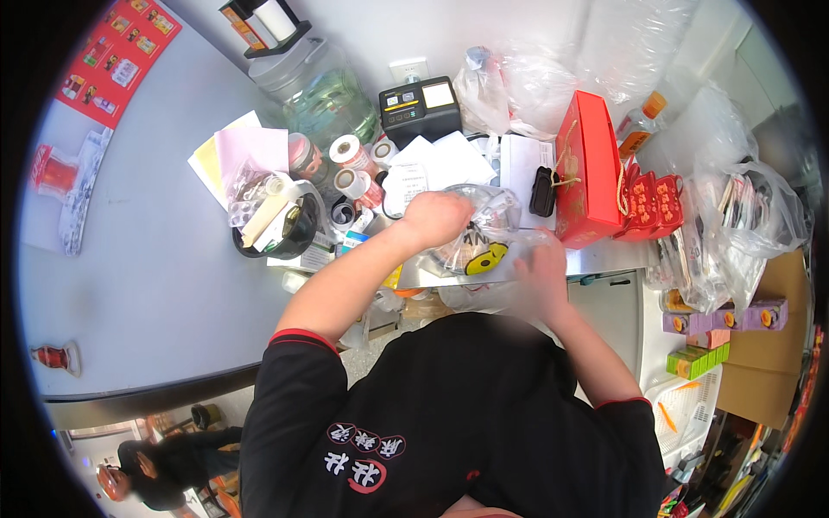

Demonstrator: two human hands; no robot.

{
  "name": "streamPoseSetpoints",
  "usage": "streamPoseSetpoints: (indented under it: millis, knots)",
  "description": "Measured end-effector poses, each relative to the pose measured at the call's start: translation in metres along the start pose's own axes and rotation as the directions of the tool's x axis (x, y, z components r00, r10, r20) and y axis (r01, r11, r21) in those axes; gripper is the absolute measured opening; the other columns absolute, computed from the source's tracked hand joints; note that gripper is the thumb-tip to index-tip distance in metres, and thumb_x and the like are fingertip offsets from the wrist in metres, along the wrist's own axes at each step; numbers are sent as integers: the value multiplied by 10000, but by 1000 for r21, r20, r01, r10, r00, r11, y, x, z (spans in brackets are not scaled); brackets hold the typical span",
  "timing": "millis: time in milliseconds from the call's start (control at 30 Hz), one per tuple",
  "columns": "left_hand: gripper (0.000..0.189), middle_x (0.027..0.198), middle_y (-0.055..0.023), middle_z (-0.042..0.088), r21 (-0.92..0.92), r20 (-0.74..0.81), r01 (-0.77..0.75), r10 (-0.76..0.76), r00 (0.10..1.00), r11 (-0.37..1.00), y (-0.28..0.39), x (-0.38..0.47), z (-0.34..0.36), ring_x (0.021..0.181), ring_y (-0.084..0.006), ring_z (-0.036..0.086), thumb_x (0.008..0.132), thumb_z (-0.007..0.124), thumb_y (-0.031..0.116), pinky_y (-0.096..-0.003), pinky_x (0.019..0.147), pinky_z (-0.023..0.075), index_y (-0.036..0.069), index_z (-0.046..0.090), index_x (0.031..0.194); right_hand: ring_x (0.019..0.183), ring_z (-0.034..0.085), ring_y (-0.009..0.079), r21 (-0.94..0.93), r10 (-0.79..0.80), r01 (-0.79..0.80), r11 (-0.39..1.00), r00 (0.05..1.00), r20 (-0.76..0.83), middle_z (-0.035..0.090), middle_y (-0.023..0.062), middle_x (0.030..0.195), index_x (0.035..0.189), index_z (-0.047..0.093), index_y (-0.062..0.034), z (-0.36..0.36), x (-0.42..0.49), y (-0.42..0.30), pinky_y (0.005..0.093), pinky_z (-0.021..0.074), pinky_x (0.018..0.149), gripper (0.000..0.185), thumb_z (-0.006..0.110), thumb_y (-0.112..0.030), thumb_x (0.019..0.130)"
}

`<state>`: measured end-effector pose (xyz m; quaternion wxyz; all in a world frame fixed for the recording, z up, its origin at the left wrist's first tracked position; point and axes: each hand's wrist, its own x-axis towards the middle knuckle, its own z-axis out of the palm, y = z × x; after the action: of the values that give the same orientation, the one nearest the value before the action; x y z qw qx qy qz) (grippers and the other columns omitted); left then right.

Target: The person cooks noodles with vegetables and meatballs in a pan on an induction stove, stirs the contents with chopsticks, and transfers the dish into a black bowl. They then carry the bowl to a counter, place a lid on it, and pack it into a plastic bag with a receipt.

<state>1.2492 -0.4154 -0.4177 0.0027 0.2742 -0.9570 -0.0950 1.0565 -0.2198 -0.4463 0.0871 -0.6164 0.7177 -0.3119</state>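
Note:
A clear plastic bag (487,213) printed with a yellow smiling face (486,259) stands on the metal counter (602,259), wrapped around a round container whose contents are hard to make out. My left hand (439,217) grips the gathered film at the bag's upper left, fingers curled in. Blurred by motion, my right hand (543,269) is at the bag's right side, with a stretched piece of its film between the fingers. White paper slips (447,162) and a printed receipt (407,188) lie just behind the bag.
Behind stands a black label printer (421,110); label rolls (353,155) and a black bowl of odds and ends (285,226) are left. On the right are a red gift box (586,175), a black device (543,191) and hanging plastic bags (745,213). A person (175,466) is at lower left.

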Motion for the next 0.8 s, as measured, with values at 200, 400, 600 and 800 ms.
streamPoseSetpoints:
  millis: [200,400,600,800]
  knots:
    - [273,919,-187,707,-138,17,32,-30,999,990,-7,-13,11,890,-388,706,1016,563,319,-508,752,558,85,680,937,980,638,345,611,-149,106,785,989,20,673,168,1042,994,621,-5,51,50,-41,473,499,861,127,614,-131,998]
    - [116,950,-117,640,-807,-277,15,-400,874,590,-13,-27,15,925,-316,654,999,573,93,-417,864,525,29,645,936,726,651,387,654,258,-213,726,966,28,660,189,776,988,641,-2,70,94,-64,466,515,707,190,556,-168,1024]
    - [235,1093,-203,642,-522,-537,-163,-174,825,837,6,-8,4,1017,-373,641,1031,595,192,-450,886,504,-10,667,934,889,671,404,631,-86,-88,771,967,240,691,208,923,1021,660,-1,57,88,-62,483,532,813,157,620,-113,919]
    - [710,953,-175,678,-678,71,247,-273,959,692,-6,3,-2,807,-336,598,1078,378,596,-425,776,498,-12,699,902,962,646,367,236,-278,313,920,945,-172,648,135,1020,1024,681,-57,47,81,-52,471,536,813,219,664,-13,810]
